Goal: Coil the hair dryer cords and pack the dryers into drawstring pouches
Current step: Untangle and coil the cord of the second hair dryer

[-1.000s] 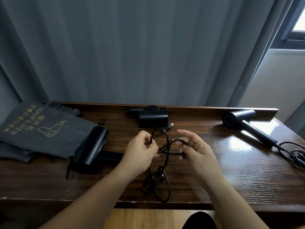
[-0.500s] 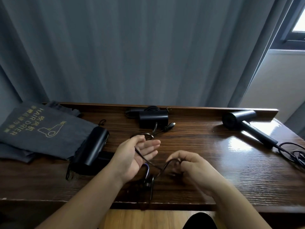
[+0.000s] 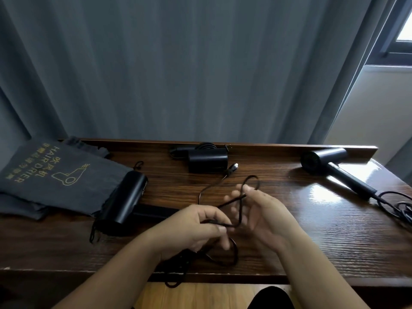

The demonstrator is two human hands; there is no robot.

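A black hair dryer [image 3: 124, 200] lies at the left of the wooden table [image 3: 312, 241], its handle pointing toward my hands. Its thin black cord [image 3: 240, 210] loops between both hands, and its plug [image 3: 233, 167] rests farther back. My left hand [image 3: 196, 228] pinches the cord near the table's front. My right hand [image 3: 260, 210] has its fingers spread, and a cord loop runs over its fingertips. More cord hangs over the front edge. Grey drawstring pouches [image 3: 51, 177] printed "HAIR DRIER" lie at far left.
A second black dryer [image 3: 207, 159] with a coiled cord sits at the back centre. A third dryer [image 3: 334, 168] lies at back right, its loose cord [image 3: 399, 208] by the right edge. Grey curtains hang behind the table.
My right hand rose from low near the table and opened, carrying a cord loop up and back. My left hand turned over, dropped forward and closed on the cord.
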